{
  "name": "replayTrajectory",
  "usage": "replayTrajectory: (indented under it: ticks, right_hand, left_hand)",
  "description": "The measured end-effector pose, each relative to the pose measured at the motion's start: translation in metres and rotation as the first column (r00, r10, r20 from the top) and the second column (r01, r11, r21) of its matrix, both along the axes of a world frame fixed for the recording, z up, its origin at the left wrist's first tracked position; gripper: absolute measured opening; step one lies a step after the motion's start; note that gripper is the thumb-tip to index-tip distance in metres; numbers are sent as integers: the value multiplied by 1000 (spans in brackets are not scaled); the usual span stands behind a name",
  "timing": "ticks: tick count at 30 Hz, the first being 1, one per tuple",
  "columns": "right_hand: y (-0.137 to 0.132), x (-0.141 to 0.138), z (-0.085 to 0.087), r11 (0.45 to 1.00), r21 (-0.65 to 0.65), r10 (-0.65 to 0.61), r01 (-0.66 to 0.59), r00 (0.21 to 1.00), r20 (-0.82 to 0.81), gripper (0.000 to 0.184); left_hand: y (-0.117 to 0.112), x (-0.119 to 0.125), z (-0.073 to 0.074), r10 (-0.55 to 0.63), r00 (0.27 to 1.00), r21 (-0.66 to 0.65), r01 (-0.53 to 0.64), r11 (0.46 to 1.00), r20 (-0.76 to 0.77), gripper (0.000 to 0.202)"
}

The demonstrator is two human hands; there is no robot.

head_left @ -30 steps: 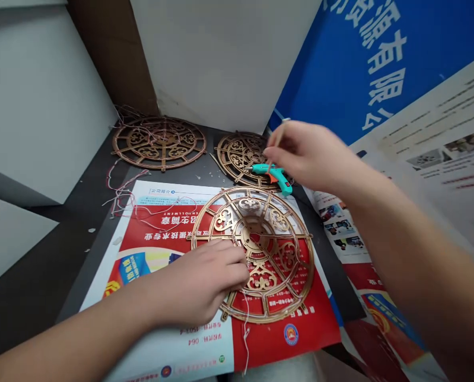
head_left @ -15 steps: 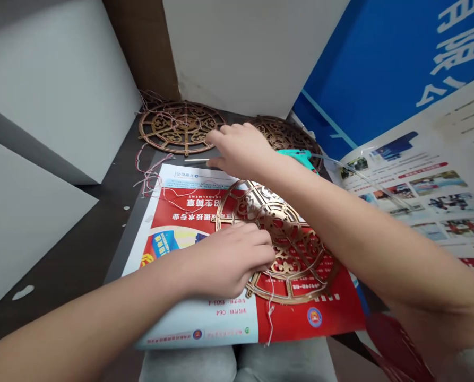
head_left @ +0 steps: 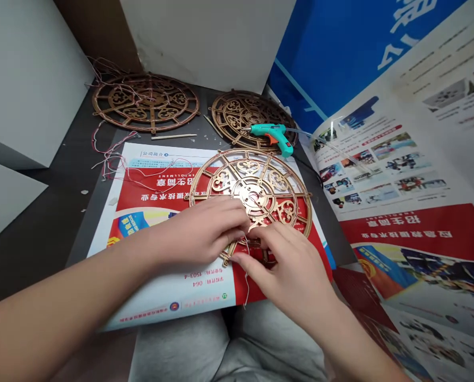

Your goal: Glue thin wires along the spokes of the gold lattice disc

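Observation:
A round openwork wooden panel with scroll-shaped cut-outs lies over a red and white printed sheet in front of me. My left hand is closed at the panel's near left part, its fingertips curled down and partly hidden. A thin pale thread hangs from beside these fingertips over the sheet. My right hand is at the panel's near edge, thumb and forefinger apart, the thumb tip by a rim tab. Nothing shows between its fingers.
Two similar round panels, one at the back left and one at the back right, lie against the walls. A teal glue gun rests on the right one. A thin wooden stick and tangled red-white thread lie nearby. Printed sheets stand at right.
My right hand has come back from near the stick to the panel's near edge beside my left hand. The stick remains on the table. The view has shifted, and my left hand stays at the panel.

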State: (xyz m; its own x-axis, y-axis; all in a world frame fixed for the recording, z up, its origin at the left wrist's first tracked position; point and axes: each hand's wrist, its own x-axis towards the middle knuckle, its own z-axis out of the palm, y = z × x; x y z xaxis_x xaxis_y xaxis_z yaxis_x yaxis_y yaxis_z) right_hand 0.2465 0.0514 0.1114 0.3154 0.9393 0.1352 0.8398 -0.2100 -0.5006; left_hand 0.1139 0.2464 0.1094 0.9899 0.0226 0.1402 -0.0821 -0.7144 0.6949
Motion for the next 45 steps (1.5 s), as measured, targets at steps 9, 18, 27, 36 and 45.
replayTrajectory:
  ticks: [9, 18, 27, 36, 45]
  right_hand:
    - [3, 10, 2, 997, 23, -72, 78, 974, -213, 20]
    - [-8, 11, 8, 978, -141, -197, 154, 902, -383, 27]
    - [-56, -26, 5, 944, 102, -263, 313, 904, -338, 23]
    - [-98, -78, -62, 917, -374, -394, 139, 468, -791, 48]
    - [-86, -48, 3, 939, -328, -156, -104, 720, -677, 52]
  left_hand:
    - [3, -1, 2, 157, 985, -20, -156, 988, 69, 17]
    - [3, 1, -1, 230, 973, 119, -231, 966, 23, 19]
    - [4, 2, -2, 227, 974, 142, -226, 964, 11, 20]
    - [4, 6, -2, 207, 978, 161, -204, 966, -1, 18]
    - [7, 5, -5, 231, 972, 121, -234, 965, 33, 19]
